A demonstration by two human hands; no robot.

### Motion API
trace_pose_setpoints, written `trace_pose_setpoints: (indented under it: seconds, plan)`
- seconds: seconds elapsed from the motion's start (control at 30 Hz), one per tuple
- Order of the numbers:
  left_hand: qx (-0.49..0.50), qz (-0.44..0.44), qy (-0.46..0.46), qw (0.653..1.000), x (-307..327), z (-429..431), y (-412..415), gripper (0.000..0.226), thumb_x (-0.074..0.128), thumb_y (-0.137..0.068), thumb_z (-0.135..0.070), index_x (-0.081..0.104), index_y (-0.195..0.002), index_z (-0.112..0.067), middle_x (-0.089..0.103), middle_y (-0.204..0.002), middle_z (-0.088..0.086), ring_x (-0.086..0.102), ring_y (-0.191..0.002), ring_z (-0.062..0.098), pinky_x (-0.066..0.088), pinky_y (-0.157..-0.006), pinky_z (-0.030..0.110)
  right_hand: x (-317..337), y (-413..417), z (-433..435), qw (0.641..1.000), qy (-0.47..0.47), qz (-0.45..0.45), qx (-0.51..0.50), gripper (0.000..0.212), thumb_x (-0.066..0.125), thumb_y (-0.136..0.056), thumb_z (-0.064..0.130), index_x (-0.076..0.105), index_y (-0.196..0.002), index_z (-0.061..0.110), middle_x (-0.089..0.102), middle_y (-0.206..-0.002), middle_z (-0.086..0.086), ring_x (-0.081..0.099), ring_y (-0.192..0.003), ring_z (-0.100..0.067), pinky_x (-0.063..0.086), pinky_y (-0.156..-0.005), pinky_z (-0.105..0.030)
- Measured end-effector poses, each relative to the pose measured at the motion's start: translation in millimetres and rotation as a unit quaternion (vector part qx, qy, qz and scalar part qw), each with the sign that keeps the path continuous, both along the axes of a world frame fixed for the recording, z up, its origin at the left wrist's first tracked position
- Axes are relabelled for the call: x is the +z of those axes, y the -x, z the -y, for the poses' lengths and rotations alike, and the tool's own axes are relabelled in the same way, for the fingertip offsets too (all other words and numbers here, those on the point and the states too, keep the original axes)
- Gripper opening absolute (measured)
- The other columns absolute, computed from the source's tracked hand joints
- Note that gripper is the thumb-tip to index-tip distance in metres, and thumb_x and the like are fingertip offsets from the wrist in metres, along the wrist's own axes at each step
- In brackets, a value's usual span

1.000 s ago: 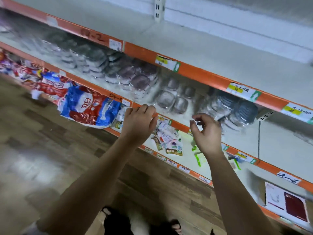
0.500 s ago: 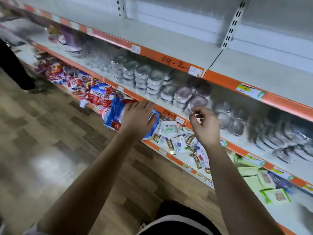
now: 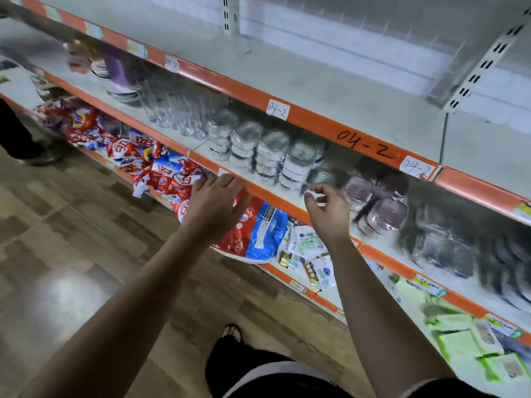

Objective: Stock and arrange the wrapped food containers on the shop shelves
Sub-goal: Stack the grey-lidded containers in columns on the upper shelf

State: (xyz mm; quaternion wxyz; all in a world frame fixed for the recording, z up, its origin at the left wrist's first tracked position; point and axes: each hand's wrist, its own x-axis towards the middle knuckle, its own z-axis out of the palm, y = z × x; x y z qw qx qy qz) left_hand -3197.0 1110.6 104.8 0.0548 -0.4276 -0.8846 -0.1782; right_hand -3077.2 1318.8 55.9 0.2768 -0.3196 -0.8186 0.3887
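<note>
Shelves, orange-edged, above wood-look floor

Top shelf: grey board with an orange front strip, paper tags on it and "04-2" handwritten.
Middle shelf: from the left, stacked plates, clear glasses, then 4 front stacks of clear wrapped containers, purple-lidded wrapped containers just beside them, and dark wrapped containers, blurred, at the right.
Lower shelf: red and blue bags piled and hanging over the edge, small sachets, green packs at the right.
Floor: glossy wood-pattern planks.
</note>
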Motion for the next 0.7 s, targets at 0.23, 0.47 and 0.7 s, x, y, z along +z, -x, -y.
trace_pose_setpoints:
  seconds: [0.23, 0.47, 0.7]
  plan:
    - [0.012, 0.013, 0.025, 1.000, -4, 25, 124, 0.030, 0.052, -0.097, -0.032, 0.062, -0.120, -0.014, 0.063, -0.119, 0.006, 0.057, -0.110, 0.029, 0.036, -0.094, 0.045, -8, 116, 22, 0.999, 0.046, 0.018, -0.006, 0.018, 0.064, -0.091, 0.026, 0.066, -0.108, 0.021, 0.064, -0.117, 0.002, 0.059, -0.098, -0.014, 0.049, -0.080, -0.029]
    - [-0.042, 0.038, 0.038, 0.998, -36, 11, 243, 0.031, 0.051, -0.096, -0.034, 0.062, -0.119, -0.016, 0.064, -0.118, 0.005, 0.057, -0.109, 0.029, 0.040, -0.094, 0.045, -20, 202, 40, 0.991, 0.117, 0.007, -0.062, 0.015, 0.064, -0.092, 0.026, 0.066, -0.106, 0.027, 0.063, -0.115, 0.008, 0.060, -0.097, -0.007, 0.046, -0.072, -0.016]
    - [-0.143, 0.061, 0.083, 0.984, -69, -25, 353, 0.037, 0.048, -0.097, -0.034, 0.056, -0.129, -0.018, 0.060, -0.125, 0.005, 0.053, -0.114, 0.028, 0.038, -0.097, 0.043, -36, 281, 61, 0.994, -0.009, 0.070, -0.089, 0.032, 0.069, -0.089, 0.016, 0.067, -0.120, 0.011, 0.061, -0.119, -0.005, 0.057, -0.114, -0.022, 0.044, -0.101, -0.033]
